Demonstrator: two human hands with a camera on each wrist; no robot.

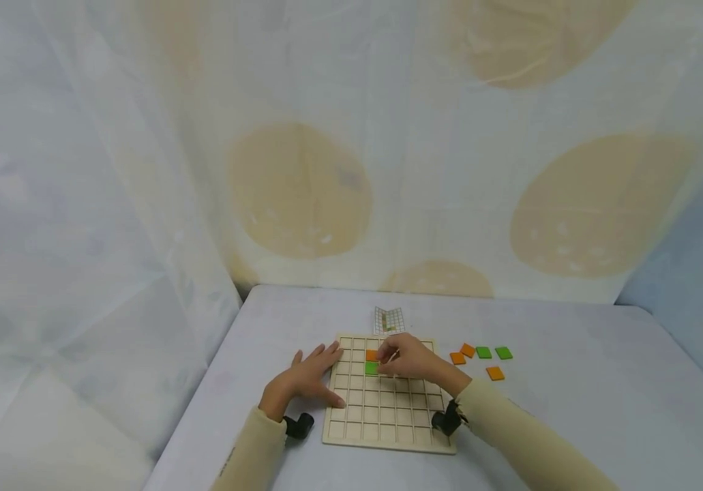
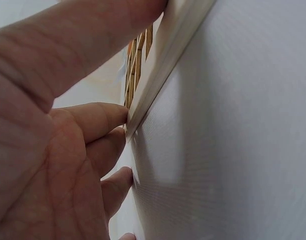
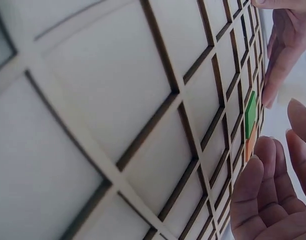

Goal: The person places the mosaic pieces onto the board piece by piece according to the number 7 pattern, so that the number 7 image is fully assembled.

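Pale table (image 1: 572, 409), draped cloth behind. Left hand (image 1: 305, 382) flat, fingers spread, steadying grid board (image 1: 388, 416) at left edge. Right hand (image 1: 409, 358) fingers curled over green tile (image 1: 371, 368), orange tile (image 1: 371, 355) just beyond, far-centre cells; actual grip unclear. Best: seat tile square, press flat.

Head view looks down from afar; both wrist views skim the shared grid board (image 1: 388, 402) closely.

The right hand (image 1: 409, 358) covers the board (image 1: 388, 416) cells next to the orange tile (image 1: 371, 354) and green tile (image 1: 371, 368), hiding whatever its fingertips touch. The small card (image 1: 389, 320) near the table's far edge is too tiny to read.
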